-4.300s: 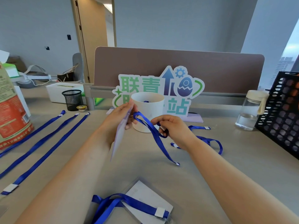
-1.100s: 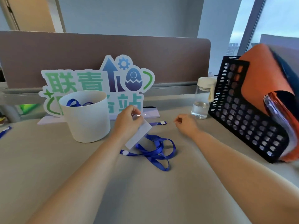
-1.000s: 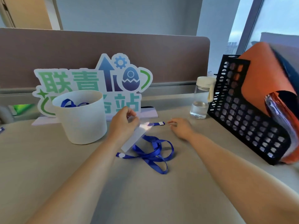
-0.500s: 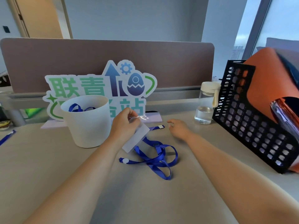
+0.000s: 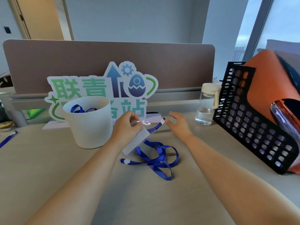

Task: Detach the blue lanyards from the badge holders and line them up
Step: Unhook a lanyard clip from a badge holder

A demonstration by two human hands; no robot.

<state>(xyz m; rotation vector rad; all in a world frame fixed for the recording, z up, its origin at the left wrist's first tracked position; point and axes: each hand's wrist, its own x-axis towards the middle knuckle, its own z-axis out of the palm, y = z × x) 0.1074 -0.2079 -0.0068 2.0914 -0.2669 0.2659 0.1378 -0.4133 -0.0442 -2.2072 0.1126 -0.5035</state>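
**Head view.** Your left hand pinches the upper edge of a clear plastic badge holder with a white card inside, thumb and fingers curled round it. The badge holder hangs tilted above the beige counter, its lower corner pointing toward you.

Your right hand is near it on the right, fingers loosely spread and gripping nothing. Its thumb tip lies just beside the white end tab of the blue fabric lanyard; whether it touches the tab cannot be told.

From that tab the strap runs down behind the badge holder and ends in a loose tangle of loops on the counter, between your two forearms. A round white snap marks its left end. Whether the lanyard is clipped to the badge holder cannot be told.

- **Left of your left hand:** a white round tub stands on the counter with coiled blue lanyards inside.
- **Behind the tub:** a green-and-blue cut-out sign stands before a brown partition screen.
- **Far left edge:** a flat blue lanyard lies on the counter.
- **Right:** a clear water bottle with a cream lid stands just beside a black perforated file rack that holds an orange folder.
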